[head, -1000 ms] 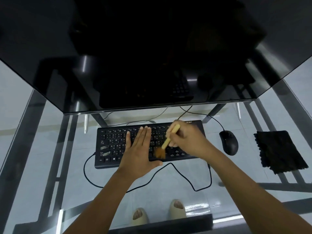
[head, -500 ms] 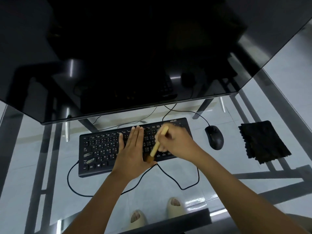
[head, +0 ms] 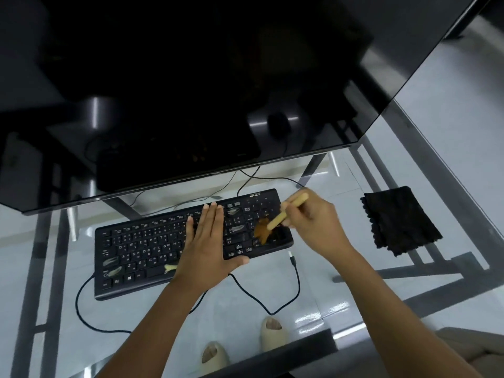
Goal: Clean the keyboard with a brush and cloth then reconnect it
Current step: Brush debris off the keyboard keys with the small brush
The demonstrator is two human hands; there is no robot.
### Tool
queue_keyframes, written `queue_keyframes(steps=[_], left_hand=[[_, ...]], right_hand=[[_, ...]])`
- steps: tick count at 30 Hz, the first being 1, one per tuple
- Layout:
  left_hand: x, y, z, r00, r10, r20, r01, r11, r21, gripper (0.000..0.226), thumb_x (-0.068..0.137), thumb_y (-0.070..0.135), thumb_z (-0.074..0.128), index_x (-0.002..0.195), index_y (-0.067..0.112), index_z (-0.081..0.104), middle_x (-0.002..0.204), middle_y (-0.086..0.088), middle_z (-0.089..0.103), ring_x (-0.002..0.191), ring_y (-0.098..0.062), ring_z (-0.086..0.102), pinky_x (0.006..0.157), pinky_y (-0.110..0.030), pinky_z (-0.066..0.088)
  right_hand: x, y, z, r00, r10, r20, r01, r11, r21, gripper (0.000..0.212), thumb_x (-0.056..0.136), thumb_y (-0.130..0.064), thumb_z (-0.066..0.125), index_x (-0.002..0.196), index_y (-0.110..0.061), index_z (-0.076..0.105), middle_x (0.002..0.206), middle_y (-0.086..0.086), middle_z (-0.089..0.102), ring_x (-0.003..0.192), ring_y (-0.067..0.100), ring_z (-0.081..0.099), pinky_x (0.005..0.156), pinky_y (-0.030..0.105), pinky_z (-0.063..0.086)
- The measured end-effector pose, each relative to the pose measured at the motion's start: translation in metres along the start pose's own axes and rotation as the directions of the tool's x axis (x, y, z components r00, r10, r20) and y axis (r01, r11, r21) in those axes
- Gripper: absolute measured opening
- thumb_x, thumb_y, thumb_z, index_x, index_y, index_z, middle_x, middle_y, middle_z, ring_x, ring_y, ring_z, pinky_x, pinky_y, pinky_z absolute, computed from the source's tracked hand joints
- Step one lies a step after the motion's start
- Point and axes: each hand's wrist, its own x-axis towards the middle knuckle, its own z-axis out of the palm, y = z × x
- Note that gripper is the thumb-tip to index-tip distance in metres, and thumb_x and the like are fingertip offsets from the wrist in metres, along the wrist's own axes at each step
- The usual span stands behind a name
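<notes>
Your left hand [head: 208, 245] covers the middle keys of the keyboard [head: 141, 252], and your right hand [head: 313, 223] hides the mid-handle of the brush [head: 283, 215], whose bristles blur. The monitor [head: 191, 85] runs off the top edge and hides where the cable [head: 272, 312] leads. Key legends are too small to read.

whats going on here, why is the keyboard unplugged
A person is brushing a black keyboard on a glass desk. The right hand grips a small tan-handled brush, its brown bristles on the keys at the keyboard's right end. The left hand lies flat on the middle keys. The keyboard's cable plug lies loose on the glass. A folded black cloth sits untouched to the right, in front of a dark monitor.
</notes>
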Motion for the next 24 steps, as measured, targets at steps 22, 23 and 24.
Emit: queue_keyframes(steps=[22,23,24], left_hand=[[0.002,-0.004,0.006,1.000,0.004,0.006,-0.004,1.000,0.022,0.120,0.067,0.088,0.029,0.153,0.012,-0.005,0.160,0.001,-0.011,0.146,-0.012,-0.018,0.118,-0.043,-0.010],[0.002,-0.004,0.006,1.000,0.003,0.007,-0.003,1.000,0.024,0.120,0.067,0.088,0.030,0.152,0.012,-0.006,0.160,0.001,-0.011,0.146,-0.012,-0.018,0.118,-0.043,-0.011],[0.002,-0.004,0.006,1.000,0.002,0.008,-0.002,1.000,0.025,0.120,0.067,0.088,0.030,0.152,0.012,-0.007,0.160,0.001,-0.011,0.146,-0.012,-0.019,0.118,-0.042,-0.011]], right_hand=[[-0.001,0.009,-0.002,0.989,-0.093,-0.112,0.083,0.992,-0.093,0.011,0.093,-0.022,0.054,0.089,-0.020,0.064,0.070,-0.009,0.067,0.065,0.010,0.066,0.064,0.034,0.055],[-0.002,0.008,-0.002,0.993,-0.103,-0.058,0.095,0.987,-0.128,0.012,0.094,-0.021,0.054,0.087,-0.017,0.064,0.068,-0.009,0.065,0.063,0.009,0.064,0.063,0.032,0.053],[-0.003,0.008,-0.002,0.992,-0.123,-0.040,0.114,0.979,-0.171,0.012,0.094,-0.019,0.055,0.088,-0.015,0.064,0.073,-0.010,0.064,0.064,0.008,0.061,0.064,0.029,0.051]])
